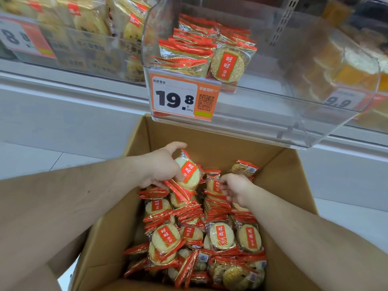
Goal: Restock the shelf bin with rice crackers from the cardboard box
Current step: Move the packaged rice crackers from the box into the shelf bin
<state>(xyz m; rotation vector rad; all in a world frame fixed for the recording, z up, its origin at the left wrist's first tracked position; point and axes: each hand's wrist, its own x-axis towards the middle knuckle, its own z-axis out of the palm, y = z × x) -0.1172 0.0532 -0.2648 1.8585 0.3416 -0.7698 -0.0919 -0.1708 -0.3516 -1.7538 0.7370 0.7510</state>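
An open cardboard box (281, 175) stands below the shelf, filled with several red-and-gold rice cracker packets (222, 237). My left hand (161, 166) grips a small bunch of packets (189, 172) at the box's far left, the top one tilted up. My right hand (236, 189) reaches into the pile to the right, its fingers curled among packets (214, 186); what they hold is hidden. Above, a clear plastic shelf bin (273, 106) holds a stack of the same crackers (201, 51) on its left side; its right side is bare.
An orange price tag reading 19.8 (182, 97) hangs on the bin's front. Neighbouring clear bins hold other snacks at the left (90, 24) and right (352, 66). A white shelf base (63, 114) and pale tiled floor (31, 160) surround the box.
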